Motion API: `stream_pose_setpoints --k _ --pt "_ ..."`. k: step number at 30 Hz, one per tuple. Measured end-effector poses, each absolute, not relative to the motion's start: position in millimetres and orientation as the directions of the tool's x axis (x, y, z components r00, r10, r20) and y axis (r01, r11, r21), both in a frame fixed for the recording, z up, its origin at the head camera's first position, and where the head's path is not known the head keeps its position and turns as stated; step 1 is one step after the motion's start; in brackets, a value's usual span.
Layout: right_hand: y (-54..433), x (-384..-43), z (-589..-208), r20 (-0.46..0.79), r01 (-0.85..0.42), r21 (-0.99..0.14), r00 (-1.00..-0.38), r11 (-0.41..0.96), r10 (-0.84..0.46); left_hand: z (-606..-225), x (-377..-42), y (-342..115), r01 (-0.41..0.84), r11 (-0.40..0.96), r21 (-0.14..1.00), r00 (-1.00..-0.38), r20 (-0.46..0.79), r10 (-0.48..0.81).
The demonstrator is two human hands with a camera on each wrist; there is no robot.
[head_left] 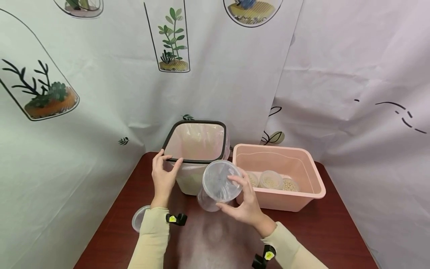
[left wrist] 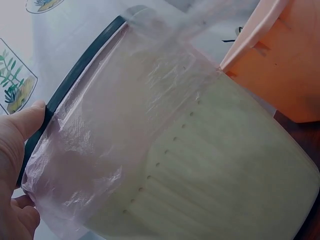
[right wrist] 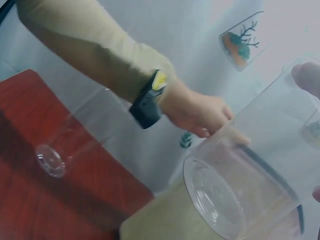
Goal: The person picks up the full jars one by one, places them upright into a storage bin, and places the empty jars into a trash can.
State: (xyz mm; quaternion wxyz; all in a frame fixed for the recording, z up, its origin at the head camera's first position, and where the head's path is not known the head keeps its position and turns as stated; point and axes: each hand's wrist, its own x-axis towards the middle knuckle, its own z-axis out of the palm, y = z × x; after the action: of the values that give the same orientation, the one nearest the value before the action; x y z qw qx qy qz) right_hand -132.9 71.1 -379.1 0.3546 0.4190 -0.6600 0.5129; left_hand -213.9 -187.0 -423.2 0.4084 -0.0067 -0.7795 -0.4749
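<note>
My left hand point(head_left: 164, 179) grips the dark rim point(head_left: 188, 161) of a pale green waste bin point(left wrist: 225, 165) lined with a thin, translucent pink bag point(left wrist: 125, 100). In the left wrist view the thumb lies over the rim, with curled fingers at the bag's lower edge. My right hand point(head_left: 248, 201) holds a clear plastic cup point(head_left: 207, 201) with a round, translucent top point(head_left: 218, 179), thumb and fingers at that top's edge. This cup tilts in front of the bin, its bottom toward the lower left in the head view. Through its wall nothing solid shows in the right wrist view.
A second clear cup point(right wrist: 52, 160) stands on the red-brown table point(head_left: 319, 228), partly hidden behind my left forearm in the head view. Right of the bin sits a pink tub point(head_left: 279, 203) with several small round containers point(head_left: 271, 180) of pale grains or beans. A printed cloth point(head_left: 215, 89) hangs behind.
</note>
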Motion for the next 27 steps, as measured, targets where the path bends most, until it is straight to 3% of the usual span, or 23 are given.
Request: stream_pose_setpoints --k 6,17,27 --pt "71.9 -136.9 -365.9 0.893 -0.91 -0.401 -0.414 0.105 -0.175 -422.1 -212.3 -186.0 0.384 0.55 0.741 -0.676 0.632 -0.379" --pt "68.7 -145.3 -342.1 0.925 -0.933 -0.355 -0.359 0.053 -0.126 -420.8 -210.1 -185.7 0.39 0.544 0.743 -0.678 0.632 -0.376" --pt "65.1 -154.2 -335.2 0.91 -0.915 -0.403 -0.402 0.014 -0.105 -420.5 -208.8 -185.8 0.365 0.545 0.755 -0.697 0.61 -0.377"
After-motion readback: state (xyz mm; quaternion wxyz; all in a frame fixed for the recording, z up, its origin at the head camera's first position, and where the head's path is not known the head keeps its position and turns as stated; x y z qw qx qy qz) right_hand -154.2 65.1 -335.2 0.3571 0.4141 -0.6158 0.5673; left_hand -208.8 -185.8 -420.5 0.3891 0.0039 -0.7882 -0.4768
